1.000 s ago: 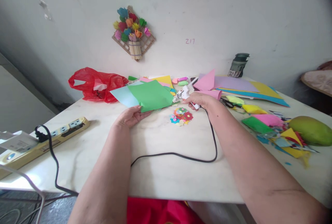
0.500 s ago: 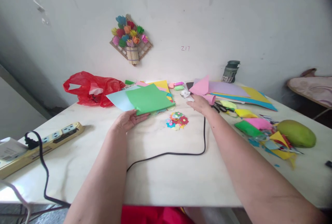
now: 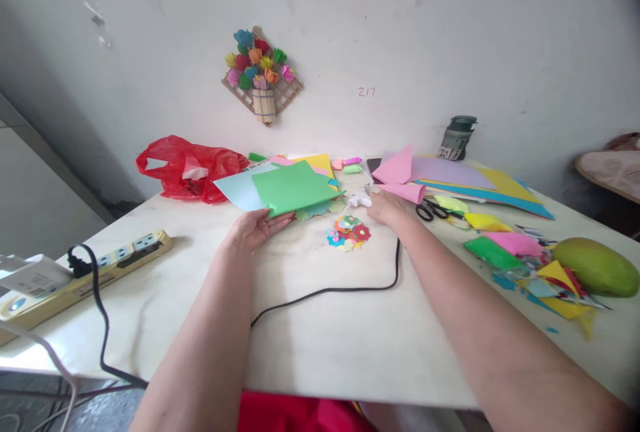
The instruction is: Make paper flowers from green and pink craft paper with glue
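Observation:
My left hand (image 3: 257, 229) grips the near corner of a green paper sheet (image 3: 295, 187), thumb on top and fingers underneath. A light blue sheet (image 3: 240, 189) lies partly beneath the green one. Further right, my right hand (image 3: 387, 209) is closed around a white glue gun (image 3: 359, 200) whose nozzle points left toward the papers. Its handle is hidden by my fingers, and a black cord (image 3: 330, 291) runs from below the hand across the table. Between my hands lies a cluster of colourful paper flowers (image 3: 349, 233). More cut paper shapes (image 3: 315, 211) peek out under the green sheet.
A red plastic bag (image 3: 197, 169) and a power strip (image 3: 120, 259) are on the left. To the right are black scissors (image 3: 433, 209), paper scraps (image 3: 545, 285), a green mango (image 3: 595, 267) and stacked coloured sheets (image 3: 500, 185). A dark bottle (image 3: 457, 139) stands near the wall.
The glue gun has been lowered and turned in my right hand, so its nozzle now shows pointing left. My left hand stays at the green sheet's corner. The view has shifted slightly.

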`<state>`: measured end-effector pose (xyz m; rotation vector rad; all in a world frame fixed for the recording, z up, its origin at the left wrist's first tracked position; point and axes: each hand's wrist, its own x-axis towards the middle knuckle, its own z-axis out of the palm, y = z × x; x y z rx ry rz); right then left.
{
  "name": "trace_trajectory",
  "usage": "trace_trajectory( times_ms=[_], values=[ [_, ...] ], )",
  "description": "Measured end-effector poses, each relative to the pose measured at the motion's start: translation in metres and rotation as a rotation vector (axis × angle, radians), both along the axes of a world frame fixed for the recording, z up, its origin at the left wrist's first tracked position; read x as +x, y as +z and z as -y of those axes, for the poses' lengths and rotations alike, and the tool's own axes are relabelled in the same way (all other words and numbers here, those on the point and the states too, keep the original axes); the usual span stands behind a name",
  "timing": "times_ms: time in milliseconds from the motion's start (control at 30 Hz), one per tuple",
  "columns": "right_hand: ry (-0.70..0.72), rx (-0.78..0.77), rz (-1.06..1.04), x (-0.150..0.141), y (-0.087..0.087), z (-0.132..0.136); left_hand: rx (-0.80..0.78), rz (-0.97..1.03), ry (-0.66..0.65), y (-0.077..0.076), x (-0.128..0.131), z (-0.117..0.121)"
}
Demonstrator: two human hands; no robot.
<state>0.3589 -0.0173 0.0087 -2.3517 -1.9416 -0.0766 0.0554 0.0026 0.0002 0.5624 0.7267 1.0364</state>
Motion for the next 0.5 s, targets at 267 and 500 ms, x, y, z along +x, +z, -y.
trace_trajectory(
  times_ms=[267,500],
  values=[
    [0.103,0.305,-0.631,-0.062,0.026,0.019,-0.077,0.098,0.031,0.004,0.006,0.005],
    [-0.033,-0.191,-1.833,-0.127,0.014,0.021,-0.059,0.09,-0.027,-0.004,0.005,0.002]
  ],
)
